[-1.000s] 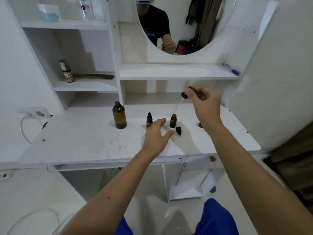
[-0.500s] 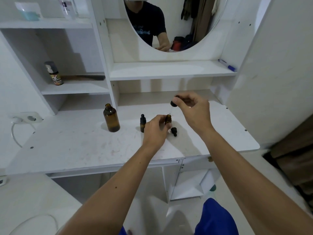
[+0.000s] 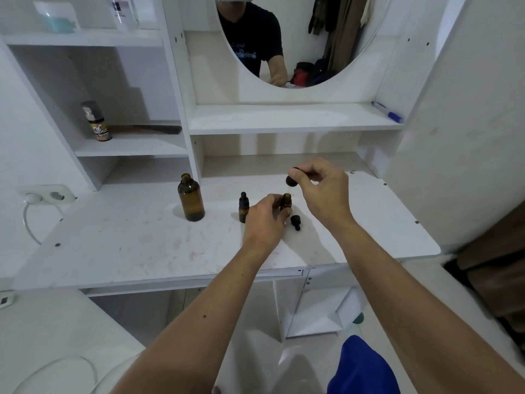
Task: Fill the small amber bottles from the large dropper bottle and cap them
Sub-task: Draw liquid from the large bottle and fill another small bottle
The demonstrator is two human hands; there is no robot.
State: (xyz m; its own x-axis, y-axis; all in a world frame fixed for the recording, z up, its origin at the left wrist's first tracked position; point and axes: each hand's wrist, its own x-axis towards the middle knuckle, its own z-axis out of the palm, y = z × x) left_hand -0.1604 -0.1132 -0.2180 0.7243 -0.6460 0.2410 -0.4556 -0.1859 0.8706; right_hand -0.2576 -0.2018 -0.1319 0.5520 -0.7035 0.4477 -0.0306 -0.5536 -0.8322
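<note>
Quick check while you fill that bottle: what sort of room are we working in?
Most likely a bedroom or dressing corner at home, not a lab. The work surface is a white vanity desk with a round mirror above it, toiletry bottles stand on the side shelves, and clothes hang in the mirror's reflection.

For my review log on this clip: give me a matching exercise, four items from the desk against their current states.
Items:
1. large amber bottle
2. capped small bottle
3. open small bottle
4. loose dropper cap

States:
A. lying on the desk
B. steadied by the left hand
C. standing uncapped, apart from both hands
D. standing closed, just left of the left hand

Pairs: 1-C, 2-D, 3-B, 4-A
</note>
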